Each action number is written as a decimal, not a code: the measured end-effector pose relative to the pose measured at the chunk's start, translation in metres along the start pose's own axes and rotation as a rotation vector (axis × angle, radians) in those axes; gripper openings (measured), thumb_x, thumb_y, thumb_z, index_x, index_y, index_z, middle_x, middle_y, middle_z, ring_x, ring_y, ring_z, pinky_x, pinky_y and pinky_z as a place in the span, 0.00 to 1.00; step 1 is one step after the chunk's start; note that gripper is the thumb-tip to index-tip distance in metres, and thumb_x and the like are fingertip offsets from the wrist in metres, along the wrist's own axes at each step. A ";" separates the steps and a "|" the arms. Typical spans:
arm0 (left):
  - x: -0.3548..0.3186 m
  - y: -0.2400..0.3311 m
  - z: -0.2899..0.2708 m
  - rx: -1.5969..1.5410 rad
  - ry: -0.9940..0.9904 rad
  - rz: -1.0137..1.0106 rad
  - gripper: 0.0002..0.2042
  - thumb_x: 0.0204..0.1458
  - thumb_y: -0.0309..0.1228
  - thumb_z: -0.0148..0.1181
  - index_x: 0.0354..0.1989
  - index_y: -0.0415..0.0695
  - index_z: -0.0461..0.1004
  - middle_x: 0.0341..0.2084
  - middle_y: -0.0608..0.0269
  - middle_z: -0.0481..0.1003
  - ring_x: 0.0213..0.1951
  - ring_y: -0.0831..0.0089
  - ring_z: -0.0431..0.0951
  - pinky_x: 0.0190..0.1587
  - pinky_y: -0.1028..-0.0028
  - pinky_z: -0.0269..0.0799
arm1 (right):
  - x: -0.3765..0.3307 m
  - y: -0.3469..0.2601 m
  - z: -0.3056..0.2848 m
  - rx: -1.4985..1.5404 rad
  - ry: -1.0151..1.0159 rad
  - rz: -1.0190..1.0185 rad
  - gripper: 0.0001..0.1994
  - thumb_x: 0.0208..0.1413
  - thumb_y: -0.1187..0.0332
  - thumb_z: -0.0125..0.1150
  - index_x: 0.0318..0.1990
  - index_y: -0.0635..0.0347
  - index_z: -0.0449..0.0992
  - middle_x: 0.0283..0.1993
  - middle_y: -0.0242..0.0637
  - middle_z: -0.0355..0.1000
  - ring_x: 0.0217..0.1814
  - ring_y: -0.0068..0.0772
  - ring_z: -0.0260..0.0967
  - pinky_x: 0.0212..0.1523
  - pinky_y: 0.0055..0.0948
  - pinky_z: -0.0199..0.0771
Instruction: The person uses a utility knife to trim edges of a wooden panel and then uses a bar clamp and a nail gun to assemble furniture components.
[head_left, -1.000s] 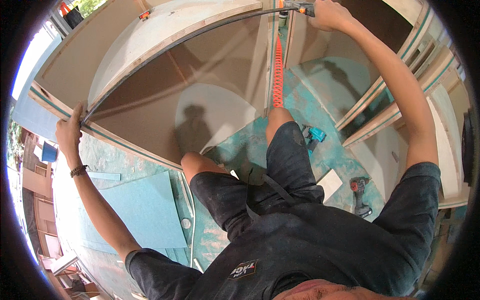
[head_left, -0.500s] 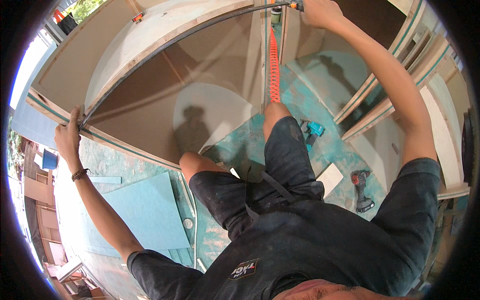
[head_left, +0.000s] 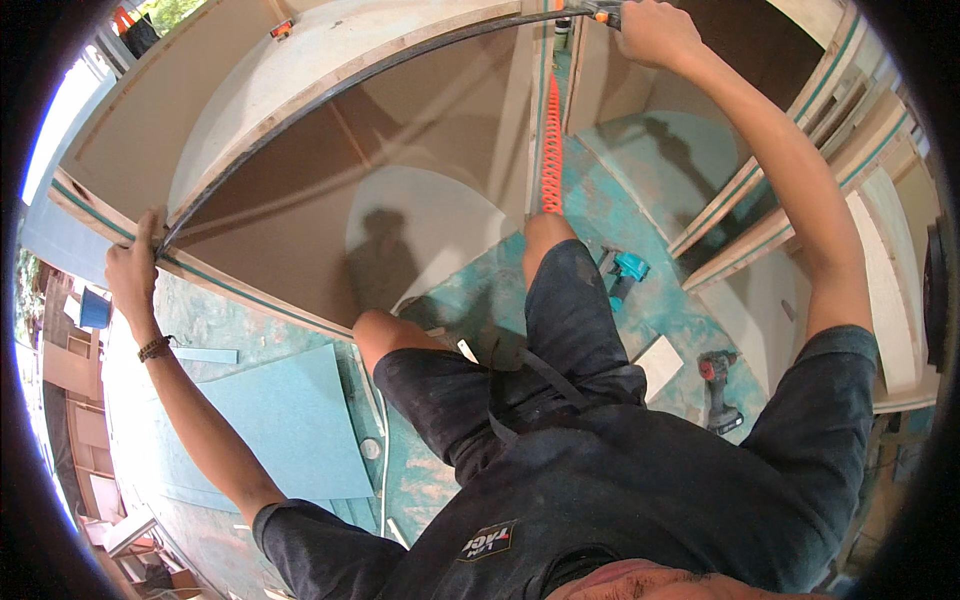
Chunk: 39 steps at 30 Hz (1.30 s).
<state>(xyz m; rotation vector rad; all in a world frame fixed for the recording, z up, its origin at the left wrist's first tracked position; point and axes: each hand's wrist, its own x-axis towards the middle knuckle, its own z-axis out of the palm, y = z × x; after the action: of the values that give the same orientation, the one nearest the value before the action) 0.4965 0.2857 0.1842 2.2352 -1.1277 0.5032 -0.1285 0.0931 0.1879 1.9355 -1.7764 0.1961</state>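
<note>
A long black bar clamp (head_left: 400, 47) spans the top of an open wooden cabinet frame (head_left: 260, 297), its bar bowed by the lens. My left hand (head_left: 132, 275) is closed round the clamp's left end, against the frame's outer edge. Part of that grip is hidden. Far up on the right, my right hand (head_left: 660, 36) grips the clamp's other end, beside its small orange parts (head_left: 601, 16). Both arms are spread wide, and my knees rest by the frame's near side.
An orange coiled air hose (head_left: 552, 150) runs between the cabinet sections. On the green-stained floor lie a teal nail gun (head_left: 626, 275), a black cordless drill (head_left: 718, 390), a wood offcut (head_left: 658, 367) and a light-blue sheet (head_left: 275, 425). A small orange tool (head_left: 282, 30) sits on the curved panel.
Both hands keep their hold on the clamp. My right hand has shifted slightly right in view; the whole scene has moved only a little.
</note>
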 end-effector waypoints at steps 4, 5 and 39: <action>-0.001 0.002 -0.001 0.015 -0.028 -0.036 0.38 0.44 0.67 0.58 0.22 0.33 0.81 0.13 0.51 0.74 0.21 0.63 0.78 0.31 0.63 0.72 | -0.003 -0.001 0.002 -0.035 0.069 -0.091 0.13 0.53 0.63 0.56 0.32 0.62 0.82 0.34 0.53 0.79 0.38 0.53 0.80 0.38 0.49 0.80; 0.000 0.004 0.001 0.017 -0.038 -0.038 0.38 0.44 0.67 0.58 0.21 0.33 0.81 0.13 0.52 0.74 0.21 0.63 0.78 0.31 0.64 0.72 | -0.001 0.000 0.006 -0.046 0.085 -0.095 0.13 0.54 0.63 0.56 0.31 0.62 0.82 0.33 0.53 0.79 0.37 0.53 0.80 0.38 0.49 0.80; 0.005 -0.004 0.001 0.081 -0.082 0.034 0.42 0.44 0.67 0.58 0.37 0.27 0.80 0.34 0.34 0.79 0.42 0.46 0.81 0.48 0.55 0.72 | 0.006 -0.001 0.016 -0.078 0.031 0.008 0.12 0.51 0.65 0.56 0.32 0.62 0.83 0.35 0.50 0.80 0.40 0.50 0.80 0.40 0.46 0.81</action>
<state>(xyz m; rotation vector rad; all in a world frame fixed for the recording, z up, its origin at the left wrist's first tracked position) 0.5030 0.2840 0.1848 2.3289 -1.2080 0.4828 -0.1306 0.0804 0.1766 1.8613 -1.7465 0.1565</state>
